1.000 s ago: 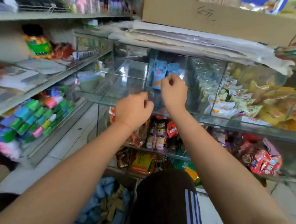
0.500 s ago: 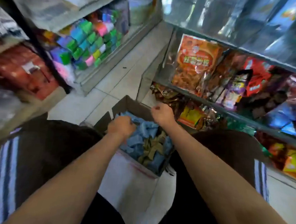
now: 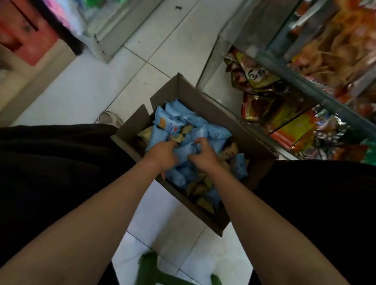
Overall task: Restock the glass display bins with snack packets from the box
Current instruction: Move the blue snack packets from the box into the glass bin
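Note:
An open cardboard box (image 3: 209, 104) sits on the floor between my knees, filled with several light blue snack packets (image 3: 214, 133) and some tan ones (image 3: 202, 187). Both hands are down inside it. My left hand (image 3: 162, 155) curls its fingers into the pile of blue packets. My right hand (image 3: 204, 153) pinches the top of a blue packet (image 3: 185, 152) that lies between the two hands. The glass display bins are out of view.
A glass shelf unit (image 3: 307, 88) with red, orange and yellow snack bags stands at the right, close to the box. Another shelf with colourful goods is at the upper left. White floor tiles (image 3: 125, 76) lie between them. A green stool (image 3: 150, 276) is below me.
My gaze dropped from the upper glass bin to the floor box. Both hands came down from the bin into the box and now close on blue packets.

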Demonstrator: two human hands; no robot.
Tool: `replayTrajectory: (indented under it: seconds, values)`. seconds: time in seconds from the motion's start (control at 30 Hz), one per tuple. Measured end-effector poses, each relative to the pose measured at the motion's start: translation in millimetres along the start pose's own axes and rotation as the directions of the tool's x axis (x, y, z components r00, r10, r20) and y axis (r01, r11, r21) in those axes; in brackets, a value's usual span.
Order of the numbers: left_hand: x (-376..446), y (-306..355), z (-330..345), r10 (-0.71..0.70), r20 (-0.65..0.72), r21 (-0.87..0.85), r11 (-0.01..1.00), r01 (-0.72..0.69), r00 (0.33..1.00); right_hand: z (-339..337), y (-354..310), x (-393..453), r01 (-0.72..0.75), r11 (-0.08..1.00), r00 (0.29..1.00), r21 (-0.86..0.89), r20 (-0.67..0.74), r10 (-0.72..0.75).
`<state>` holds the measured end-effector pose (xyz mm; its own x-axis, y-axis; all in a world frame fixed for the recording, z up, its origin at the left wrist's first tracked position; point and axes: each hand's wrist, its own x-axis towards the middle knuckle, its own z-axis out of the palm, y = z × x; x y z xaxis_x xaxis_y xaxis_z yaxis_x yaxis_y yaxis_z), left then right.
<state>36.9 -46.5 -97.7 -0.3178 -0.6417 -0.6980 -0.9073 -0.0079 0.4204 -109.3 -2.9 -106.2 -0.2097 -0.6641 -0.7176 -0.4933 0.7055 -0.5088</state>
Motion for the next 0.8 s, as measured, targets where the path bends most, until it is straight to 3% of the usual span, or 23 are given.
replayTrajectory:
  seconds: [0.13,0.23,0.33,0.43,0.5,0.57,0.63,0.67,0.73,0.8]
  values:
    - [7,3,3,0.046,0.011,0.000,0.999,-0.046,0.999,5,1,5,0.012,0.990,0.999,0.139,-0.042,-0.006]
    - [12,4,6,0.048,-0.018,0.023,0.999,-0.048,0.999,11,-3,9,-0.003,0.997,1.000,0.071,0.007,0.003]
    - [12,5,10,0.041,0.029,0.098,0.994,-0.044,0.999,13,-12,7,-0.028,0.998,0.998,0.048,-0.047,0.031]
    - [15,4,12,0.092,-0.077,-0.063,0.993,-0.097,0.993,7,-18,8,-0.051,0.971,0.988,0.233,-0.133,0.083]
    - [19,2,11,0.051,-0.198,-0.233,0.968,-0.097,0.979,-1,-19,12,-0.023,0.945,0.958,0.328,-0.263,0.114]
    - [21,2,8,-0.040,-0.252,-0.408,0.910,-0.068,0.967,-8,-10,20,0.042,0.990,0.932,0.133,-0.362,0.009]
    - [23,3,2,-0.134,-0.199,-0.636,0.771,-0.024,0.971,-10,-2,23,0.080,0.994,0.969,-0.081,-0.229,-0.096]
    - [23,3,-1,-0.171,-0.139,-0.759,0.651,0.006,0.975,-7,3,23,0.092,0.985,0.985,-0.147,-0.134,-0.112]
    - [26,-1,-6,-0.195,-0.047,-0.885,0.463,0.050,0.980,0,12,23,0.113,0.971,0.992,-0.211,-0.039,-0.124]
    - [32,-8,-4,-0.170,-0.010,-0.903,0.425,0.064,0.985,7,17,23,0.114,0.978,0.991,-0.172,-0.043,-0.123]
